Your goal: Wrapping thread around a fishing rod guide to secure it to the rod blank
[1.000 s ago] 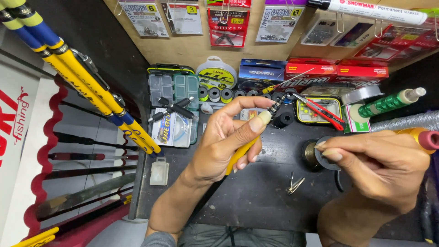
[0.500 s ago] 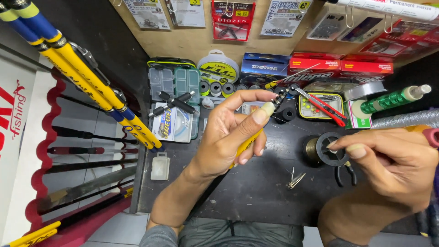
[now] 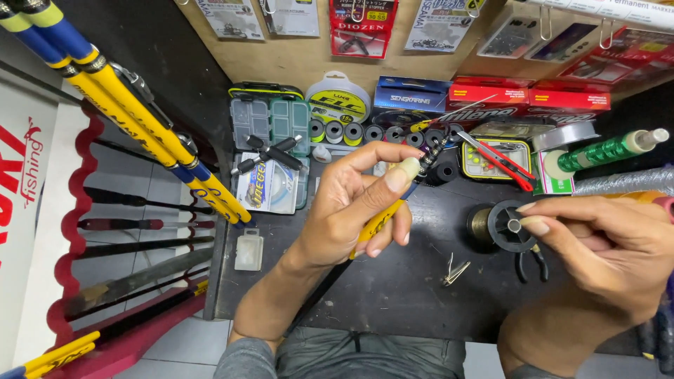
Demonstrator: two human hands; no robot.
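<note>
My left hand is raised over the black bench, palm towards me, gripping a slim yellow-handled tool whose dark tip points up and right past my thumb. My right hand is at the right, thumb and forefinger pinched at the hub of a black line spool that rests on the bench. Whether fine line runs between the hands is too thin to tell. A small metal treble hook lies on the bench between my forearms.
Yellow and blue fishing rods slant across the left. Clear tackle boxes, small line spools, red and blue cartons, red-handled pliers and a green rod handle crowd the back. Small black pliers lie under my right hand. Packets hang on the wall.
My left hand has stayed raised with the yellow tool. My right hand has shifted slightly right and its fingers have settled at the black spool's hub.
</note>
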